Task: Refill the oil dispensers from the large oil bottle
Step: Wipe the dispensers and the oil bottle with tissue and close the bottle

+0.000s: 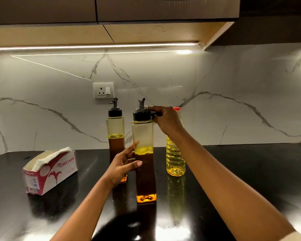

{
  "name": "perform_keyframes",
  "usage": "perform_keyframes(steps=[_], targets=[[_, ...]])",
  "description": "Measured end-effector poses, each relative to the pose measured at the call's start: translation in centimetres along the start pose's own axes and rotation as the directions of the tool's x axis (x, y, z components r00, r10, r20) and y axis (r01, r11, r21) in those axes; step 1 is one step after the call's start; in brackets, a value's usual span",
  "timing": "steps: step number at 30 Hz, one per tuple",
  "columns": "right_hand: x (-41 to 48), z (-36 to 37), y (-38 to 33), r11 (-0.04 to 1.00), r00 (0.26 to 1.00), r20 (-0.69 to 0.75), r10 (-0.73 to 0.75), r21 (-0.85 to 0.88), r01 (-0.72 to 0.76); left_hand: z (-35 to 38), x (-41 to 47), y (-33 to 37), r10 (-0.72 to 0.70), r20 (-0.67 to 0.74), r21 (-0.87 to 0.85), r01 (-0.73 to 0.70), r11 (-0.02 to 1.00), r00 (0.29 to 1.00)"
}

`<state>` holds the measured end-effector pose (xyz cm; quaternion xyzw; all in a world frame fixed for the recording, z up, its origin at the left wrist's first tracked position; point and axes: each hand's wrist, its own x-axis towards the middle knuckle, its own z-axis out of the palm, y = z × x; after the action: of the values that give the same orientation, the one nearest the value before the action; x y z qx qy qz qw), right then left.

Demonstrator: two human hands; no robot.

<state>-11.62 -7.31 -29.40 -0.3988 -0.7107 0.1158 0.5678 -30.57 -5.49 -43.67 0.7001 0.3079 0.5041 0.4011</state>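
The black counter [250,171] is carrying the near dispenser [144,174], upright, centre; left hand [122,164] is gripping its body, right hand [165,119] is pinching its black cap [141,116]; large oil bottle [175,159] is standing just beside, right.

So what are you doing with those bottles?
A person is steadying the nearer dispenser with the left hand and gripping its black cap with the right hand, probably to open it. It and the farther dispenser stand roughly half full of dark oil on the counter. The large oil bottle, red lid on, stands behind the right hand. A tissue box sits at the left.
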Motion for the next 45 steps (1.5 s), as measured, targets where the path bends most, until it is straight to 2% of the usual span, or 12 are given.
perform_keyframes(steps=[6,10,13,18,20,25,28,32,34,38,42,45], targets=[[-2.7,0.7,-0.2,0.972,0.960,-0.153,-0.236,-0.027,0.235,0.1,-0.1,-0.1,0.009,0.022,-0.072,-0.008,0.997,1.000],[-0.5,0.3,-0.1,0.998,0.998,0.000,-0.066,-0.021,0.066,0.1,-0.1,0.6,-0.031,0.082,-0.133,0.042,0.990,0.996],[0.1,-0.4,-0.1,0.999,0.998,0.056,-0.043,0.010,0.043,0.2,-0.3,0.9,-0.069,0.120,-0.189,0.091,0.978,0.990],[-2.0,-0.6,-0.5,0.949,0.948,-0.084,-0.306,-0.100,0.297,0.7,-0.6,1.2,-0.059,0.160,-0.209,0.092,0.974,0.985],[-2.1,-0.4,-0.3,0.933,0.935,-0.084,-0.344,-0.138,0.331,0.8,-0.6,1.4,-0.065,0.161,-0.235,0.103,0.967,0.985],[-0.3,-0.2,-0.4,0.993,0.997,0.053,-0.060,-0.098,0.065,0.7,-0.7,1.7,-0.058,0.170,-0.184,0.090,0.979,0.984],[0.2,-0.8,-0.4,0.998,0.994,0.109,0.001,-0.059,0.005,0.8,-0.8,1.2,-0.068,0.120,-0.155,0.087,0.984,0.990],[-1.0,-1.3,-0.4,1.000,0.999,-0.026,-0.021,-0.001,0.021,1.4,-1.4,0.8,-0.024,-0.050,-0.169,0.015,0.985,0.998],[-1.6,-1.2,-0.2,0.999,0.996,-0.069,-0.047,-0.015,0.046,2.3,-1.6,1.2,0.022,-0.098,-0.108,-0.033,0.994,0.995],[-2.5,-0.8,-0.4,0.975,0.969,-0.118,-0.217,-0.067,0.210,3.7,-1.5,1.3,0.056,-0.123,0.013,-0.055,0.998,0.991],[-2.8,-0.5,0.0,0.921,0.917,-0.133,-0.375,-0.162,0.353,3.6,-1.4,1.4,0.059,-0.133,-0.015,-0.061,0.998,0.989],[-2.3,-0.1,0.0,0.939,0.932,-0.153,-0.328,-0.164,0.303,3.3,-1.2,1.5,0.066,-0.115,-0.053,-0.073,0.996,0.991]])
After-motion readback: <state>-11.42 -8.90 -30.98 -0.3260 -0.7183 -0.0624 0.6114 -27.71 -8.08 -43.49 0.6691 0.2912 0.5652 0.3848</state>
